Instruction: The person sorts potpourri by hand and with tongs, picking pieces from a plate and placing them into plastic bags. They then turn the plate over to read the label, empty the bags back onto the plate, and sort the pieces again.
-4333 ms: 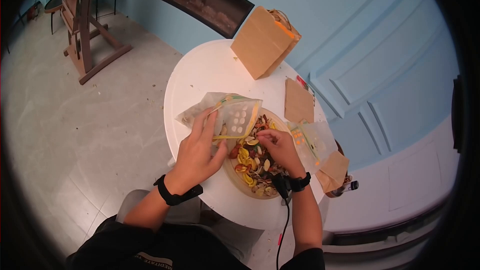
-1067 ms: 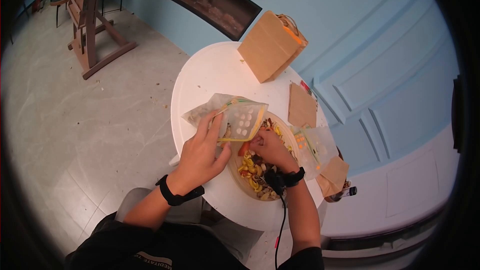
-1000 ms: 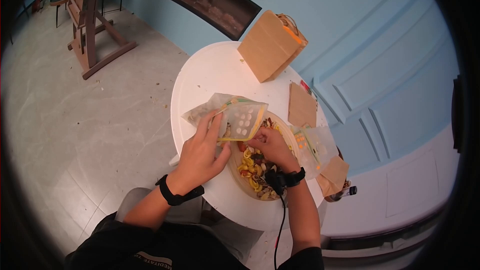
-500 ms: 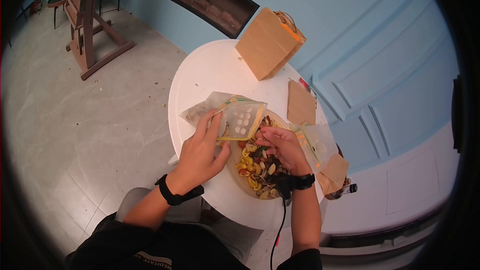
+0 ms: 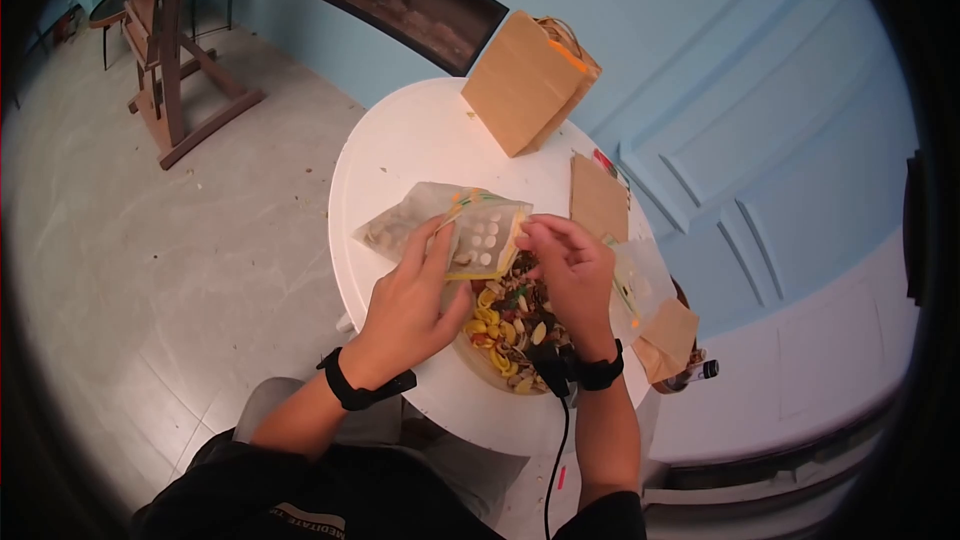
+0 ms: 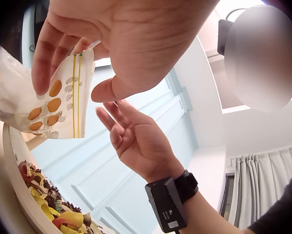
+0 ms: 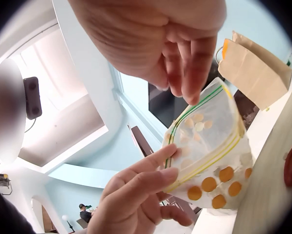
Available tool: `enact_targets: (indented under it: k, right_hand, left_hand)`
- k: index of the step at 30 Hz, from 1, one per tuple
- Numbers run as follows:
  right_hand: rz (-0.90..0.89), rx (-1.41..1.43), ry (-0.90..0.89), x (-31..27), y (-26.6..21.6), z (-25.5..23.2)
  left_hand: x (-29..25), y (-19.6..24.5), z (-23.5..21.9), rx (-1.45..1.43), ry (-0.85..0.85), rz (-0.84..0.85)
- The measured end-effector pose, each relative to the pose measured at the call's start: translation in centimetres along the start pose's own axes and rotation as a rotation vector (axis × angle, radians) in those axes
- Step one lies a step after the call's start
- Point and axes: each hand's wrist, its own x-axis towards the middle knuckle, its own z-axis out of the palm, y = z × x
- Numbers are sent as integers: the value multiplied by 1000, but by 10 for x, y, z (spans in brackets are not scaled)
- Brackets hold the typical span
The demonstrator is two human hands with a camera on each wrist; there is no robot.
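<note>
In the head view my left hand (image 5: pixel 410 305) holds a clear zip-top bag (image 5: pixel 485 240) printed with dots, its fingers on the outside and the thumb near the mouth. The right wrist view shows the bag (image 7: pixel 209 161) gaping between its green and yellow zip strips. My right hand (image 5: pixel 572 265) is raised beside the bag's mouth with relaxed, bent fingers, fingertips right at the rim; no item shows in it. Below both hands a round, shallow wooden bowl (image 6: pixel 20 183) holds a mix of yellow, red and brown dried pieces (image 5: pixel 495 330), partly hidden by the right hand.
The bowl stands on a round white table (image 5: pixel 400 140). A brown paper bag (image 5: pixel 525 85) with handles stands at the far edge. Flat brown paper (image 5: pixel 598 200), another zip bag (image 5: pixel 645 280), a folded paper piece (image 5: pixel 668 340) and a dark-capped bottle (image 5: pixel 695 375) are at the right.
My right hand has risen from over the mix in the bowl to the bag's mouth, its fingers loosening. The left hand has kept its hold on the bag, which has barely moved.
</note>
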Motion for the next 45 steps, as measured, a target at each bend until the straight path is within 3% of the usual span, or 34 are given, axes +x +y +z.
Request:
enact_targets:
  k: [1,4,7,10,13,16,25,28,31,34,37,41,44,45]
  right_hand:
    - [-27,6,114,0,1,2]
    - [-12,-178,61,13,56,-18]
    - [111,-713,-331,5,68,-17]
    - [264,-810,-428,0,61,-8]
    - [242,-722,-340,0,74,-11]
    - [94,-749,-263,3,81,-18]
    - [52,-444,-107,-4,40,-41]
    - [0,-664,-221,-6,31,-42]
    - [-145,-757,-151,-8,36,-42]
    - [-88,-468,61,-1,32,-42]
    - [-109,-161,67,1,14,-28]
    - [-253,-308,12,-3,-1,-5]
    - [-203,-337,117,3,23,-15]
    - [-148,-416,61,3,28,-21]
  left_hand:
    - [0,1,-2,-1,1,-13]
    - [-2,-3,-6,-9,14,-47]
    - [-2,-2,-6,-15,-1,-63]
    - [-3,-5,-4,-5,5,-44]
    - [-5,-5,-3,-2,8,-45]
    - [-5,-7,-4,5,10,-37]
    - [-2,-7,-3,12,9,-17]
    - [-2,-5,-2,-17,-13,-37]
    - [-2,-8,2,6,24,13]
    - [-2,-6,0,12,3,-9]
    - [-1,-6,0,9,-1,5]
    - [2,-1,1,12,-15,16]
    - [0,-5,-1,10,13,-4]
    - [-1,-7,-3,4,25,-16]
